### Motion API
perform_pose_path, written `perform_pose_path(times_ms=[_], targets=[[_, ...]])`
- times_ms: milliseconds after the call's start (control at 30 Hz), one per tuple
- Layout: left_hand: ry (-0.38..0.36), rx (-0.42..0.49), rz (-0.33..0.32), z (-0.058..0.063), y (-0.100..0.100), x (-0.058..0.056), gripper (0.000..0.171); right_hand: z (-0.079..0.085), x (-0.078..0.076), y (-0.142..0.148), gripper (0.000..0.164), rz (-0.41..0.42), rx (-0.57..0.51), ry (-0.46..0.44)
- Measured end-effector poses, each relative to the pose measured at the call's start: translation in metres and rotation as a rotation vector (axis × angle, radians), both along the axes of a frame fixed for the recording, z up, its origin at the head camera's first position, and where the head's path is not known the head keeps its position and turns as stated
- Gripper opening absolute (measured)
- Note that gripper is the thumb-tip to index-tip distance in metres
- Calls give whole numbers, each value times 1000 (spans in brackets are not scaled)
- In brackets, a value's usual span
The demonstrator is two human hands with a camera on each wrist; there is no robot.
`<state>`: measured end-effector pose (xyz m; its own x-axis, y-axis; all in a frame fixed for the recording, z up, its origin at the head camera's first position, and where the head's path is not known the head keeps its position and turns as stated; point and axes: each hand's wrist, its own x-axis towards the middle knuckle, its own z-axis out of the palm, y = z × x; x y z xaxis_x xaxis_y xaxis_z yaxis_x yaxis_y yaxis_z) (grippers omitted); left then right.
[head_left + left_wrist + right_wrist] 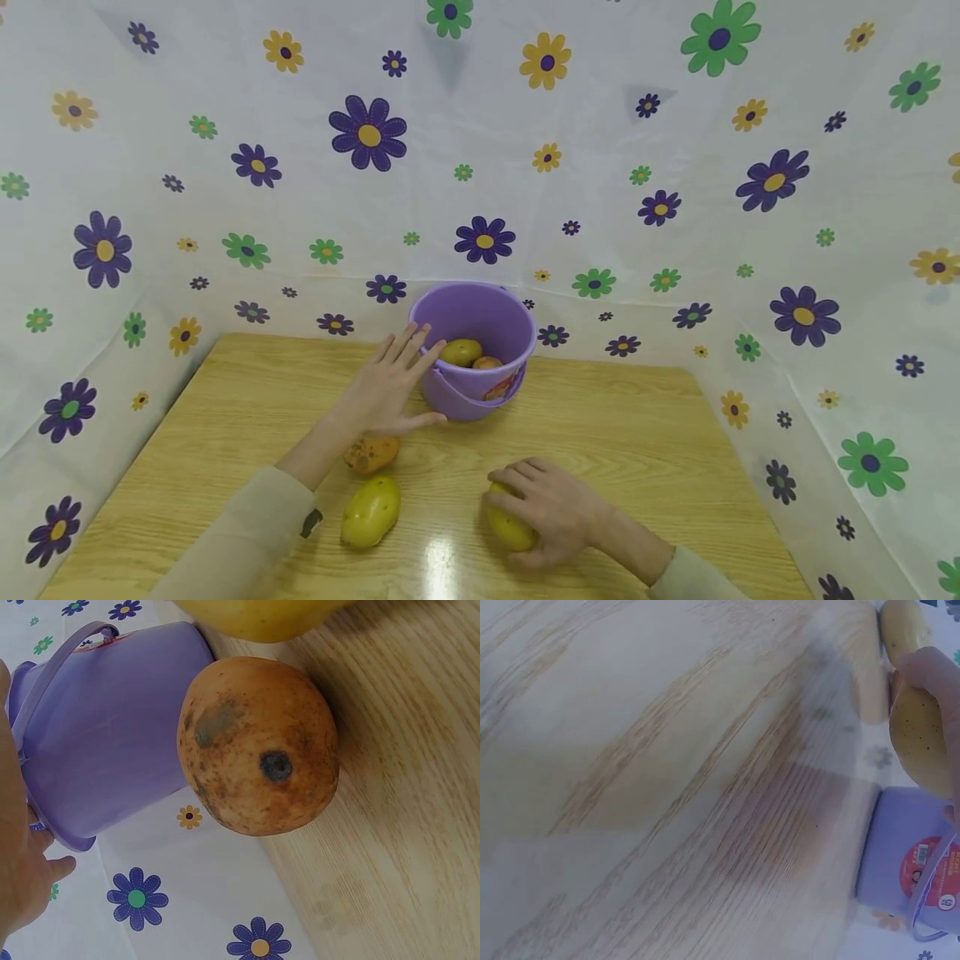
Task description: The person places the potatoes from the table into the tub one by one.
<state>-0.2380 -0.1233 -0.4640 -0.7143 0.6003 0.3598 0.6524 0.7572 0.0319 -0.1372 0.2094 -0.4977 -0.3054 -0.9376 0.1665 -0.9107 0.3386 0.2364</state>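
Note:
My right hand (551, 512) grips a yellow mango (508, 527) low over the table, fingers curled over its top; in the right wrist view the mango (917, 739) shows dark specks. My left hand (386, 392) is spread with straight fingers, its fingertips at the left rim of a purple bucket (457, 404). Inside the bucket lie a yellow mango (461, 352) and an orange-brown fruit (487, 363). Below the left hand sits a blotchy orange-brown fruit (259, 750) with a dark round scar. Another yellow mango (371, 512) lies nearer me, beside the left sleeve.
Everything stands on a wood-grain table (637, 433). A white flower-printed cloth (600, 125) rises behind it and along both sides. The bucket's handle (480, 402) hangs down at its front, near a red label (926, 874).

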Motion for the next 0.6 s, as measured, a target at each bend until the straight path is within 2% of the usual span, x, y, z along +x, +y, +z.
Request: perform_pose_path(times_ms=[233, 600], targets=[[14, 12, -4, 0, 1, 0, 118, 4, -3, -1, 84, -27, -68, 23], [-18, -4, 11, 0, 1, 0, 120, 6, -7, -7, 89, -39, -191, 35]])
